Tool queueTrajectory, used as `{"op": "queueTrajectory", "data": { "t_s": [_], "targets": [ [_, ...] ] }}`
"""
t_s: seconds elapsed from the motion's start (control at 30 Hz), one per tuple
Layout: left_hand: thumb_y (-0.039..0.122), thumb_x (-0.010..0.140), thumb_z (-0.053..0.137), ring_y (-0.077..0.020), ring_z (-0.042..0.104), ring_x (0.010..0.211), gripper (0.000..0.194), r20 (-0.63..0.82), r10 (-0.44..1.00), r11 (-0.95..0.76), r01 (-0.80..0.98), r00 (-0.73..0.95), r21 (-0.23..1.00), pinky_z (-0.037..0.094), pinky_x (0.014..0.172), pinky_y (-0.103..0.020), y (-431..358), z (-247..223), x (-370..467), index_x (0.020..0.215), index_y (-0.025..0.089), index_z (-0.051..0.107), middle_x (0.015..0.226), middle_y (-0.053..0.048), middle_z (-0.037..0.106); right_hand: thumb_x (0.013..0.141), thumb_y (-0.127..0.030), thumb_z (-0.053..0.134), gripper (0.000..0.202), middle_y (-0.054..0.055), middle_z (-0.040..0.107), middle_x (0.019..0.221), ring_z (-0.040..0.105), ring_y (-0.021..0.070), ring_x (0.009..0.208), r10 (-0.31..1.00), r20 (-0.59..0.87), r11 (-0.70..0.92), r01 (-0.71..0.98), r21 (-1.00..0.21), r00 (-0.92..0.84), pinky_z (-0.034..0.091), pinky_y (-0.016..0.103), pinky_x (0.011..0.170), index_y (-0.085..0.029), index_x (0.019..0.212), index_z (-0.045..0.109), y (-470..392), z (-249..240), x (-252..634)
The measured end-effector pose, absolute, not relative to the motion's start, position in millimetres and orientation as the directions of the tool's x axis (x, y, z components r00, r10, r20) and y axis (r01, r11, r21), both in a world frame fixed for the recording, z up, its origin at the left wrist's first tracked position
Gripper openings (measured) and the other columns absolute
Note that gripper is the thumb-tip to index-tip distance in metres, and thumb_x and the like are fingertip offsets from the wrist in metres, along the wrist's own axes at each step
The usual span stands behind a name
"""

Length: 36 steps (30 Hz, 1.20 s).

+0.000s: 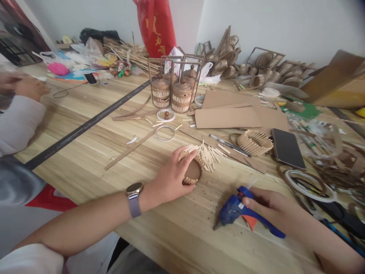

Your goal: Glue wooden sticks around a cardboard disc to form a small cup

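So I'm on the head camera, and my left hand (171, 178) is cupped over a small round brown cardboard base edged with short pale wooden sticks (194, 171), around the middle of the light wood-grain table (94, 182). That grip is curled around the piece, thumb at its near edge. My right hand (265, 203), over to the near right, has its grip closed on a blue glue gun with an orange trigger (231, 210). Nozzle's angled down toward the near left, well apart from the base, and I can't see any finger on the trigger.

Loose pile of pale sticks (210, 156) is just beside the base on its far right; a ring of pale wooden sticks (254, 143) stands farther right by a black phone (288, 147).

My read: the step in hand is gluing sticks around the edge. Can't tell how much is done, my hand hides the left side. I'd say the next move calls for a steady left hand and the nozzle brought to the rim, clear of my fingers.
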<state>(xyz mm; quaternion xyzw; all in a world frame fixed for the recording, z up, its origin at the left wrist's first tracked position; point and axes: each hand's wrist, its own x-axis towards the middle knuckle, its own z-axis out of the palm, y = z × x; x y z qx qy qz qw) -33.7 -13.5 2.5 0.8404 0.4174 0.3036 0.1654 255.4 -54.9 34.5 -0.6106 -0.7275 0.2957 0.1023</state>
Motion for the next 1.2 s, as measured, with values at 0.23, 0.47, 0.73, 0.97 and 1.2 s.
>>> {"op": "queueTrajectory", "data": {
  "t_s": [0.23, 0.47, 0.73, 0.97, 1.2],
  "targets": [
    [0.018, 0.068, 0.073, -0.0346, 0.031, 0.133, 0.095, 0.351, 0.817, -0.575, 0.594, 0.458, 0.563, 0.036, 0.106, -0.054, -13, 3, -33, 0.144, 0.029, 0.018, 0.143, -0.013, 0.025, 0.083, -0.049, 0.047, 0.032, 0.004, 0.065, 0.058, 0.061, 0.0224, 0.054, 0.996, -0.033, 0.077, 0.969, -0.237, -0.087, 0.040, 0.031, 0.049, -0.025, 0.065, 0.059, -21, 47, 239],
    [0.020, 0.068, 0.073, -0.0334, 0.029, 0.134, 0.094, 0.335, 0.819, -0.572, 0.611, 0.467, 0.548, 0.035, 0.108, -0.052, -13, 2, -33, 0.144, 0.025, 0.018, 0.142, -0.016, 0.024, 0.079, -0.016, 0.051, 0.006, 0.004, 0.067, 0.074, 0.061, 0.0181, 0.069, 0.981, -0.043, 0.178, 0.971, -0.162, -0.188, 0.038, 0.025, 0.059, -0.020, 0.079, 0.056, 31, 45, 194],
    [0.019, 0.067, 0.073, -0.0332, 0.030, 0.134, 0.095, 0.342, 0.815, -0.576, 0.591, 0.467, 0.565, 0.037, 0.106, -0.052, -12, 2, -32, 0.144, 0.027, 0.019, 0.144, -0.015, 0.024, 0.070, -0.010, 0.053, 0.018, 0.003, 0.066, 0.070, 0.059, 0.0160, 0.061, 0.974, -0.155, 0.149, 0.981, -0.122, -0.167, 0.036, 0.024, 0.052, -0.018, 0.085, 0.057, 37, 42, 182],
    [0.018, 0.066, 0.074, -0.0340, 0.030, 0.133, 0.096, 0.339, 0.814, -0.575, 0.581, 0.471, 0.576, 0.035, 0.108, -0.053, -12, 4, -33, 0.144, 0.026, 0.019, 0.144, -0.016, 0.025, 0.075, -0.012, 0.050, 0.020, 0.003, 0.067, 0.073, 0.062, 0.0168, 0.070, 0.963, -0.177, 0.179, 0.973, -0.145, -0.204, 0.040, 0.024, 0.060, -0.017, 0.092, 0.058, 16, 38, 192],
    [0.020, 0.067, 0.074, -0.0344, 0.029, 0.134, 0.096, 0.332, 0.818, -0.571, 0.593, 0.469, 0.568, 0.035, 0.108, -0.053, -12, 1, -34, 0.145, 0.027, 0.018, 0.144, -0.015, 0.024, 0.083, -0.023, 0.044, 0.017, 0.004, 0.062, 0.067, 0.055, 0.0166, 0.059, 0.934, -0.097, 0.297, 0.900, -0.318, -0.343, 0.038, 0.027, 0.053, -0.019, 0.071, 0.057, 4, 52, 193]
  ]
}}
